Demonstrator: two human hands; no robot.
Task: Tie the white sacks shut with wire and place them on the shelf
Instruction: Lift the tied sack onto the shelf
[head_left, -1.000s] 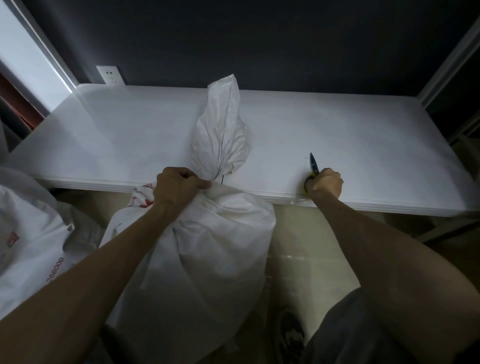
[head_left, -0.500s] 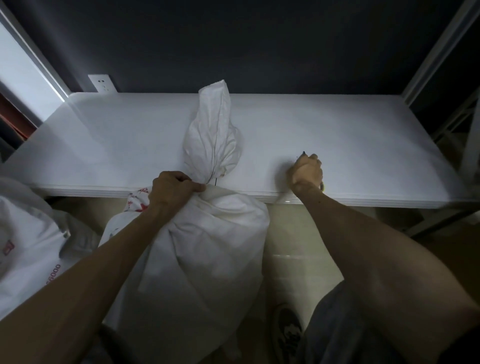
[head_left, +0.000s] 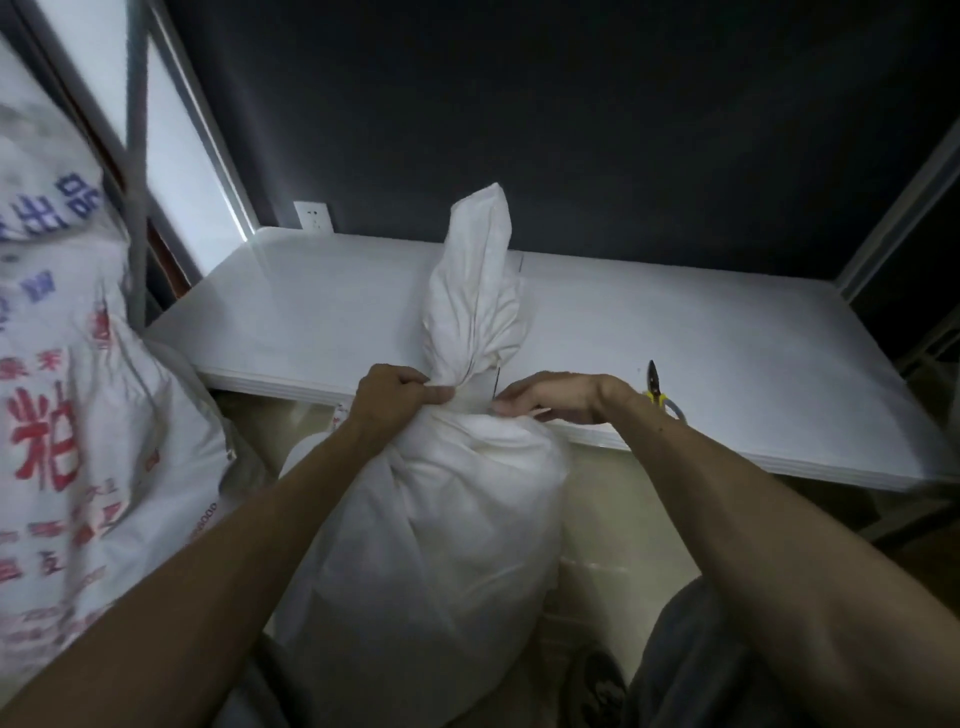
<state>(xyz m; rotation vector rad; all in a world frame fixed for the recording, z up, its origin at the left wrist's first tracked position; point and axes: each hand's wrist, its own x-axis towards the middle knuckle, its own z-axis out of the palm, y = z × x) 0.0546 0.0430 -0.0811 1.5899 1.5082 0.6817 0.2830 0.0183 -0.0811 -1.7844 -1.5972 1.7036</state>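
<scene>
The sack (head_left: 431, 519) stands before the shelf (head_left: 701, 332), pliers (head_left: 655, 387) on it to the right, a second sack (head_left: 78, 415) left.

head-worn view, facing forward and down, close over shelf (head_left: 675, 332)

Dark wall (head_left: 597, 130), pale floor (head_left: 618, 525)

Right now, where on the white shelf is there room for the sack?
Bare shelf lies left of the sack top, toward the printed sacks, and right, beyond the pliers. Crowded front middle: left hand, right hand, sack neck.
</scene>
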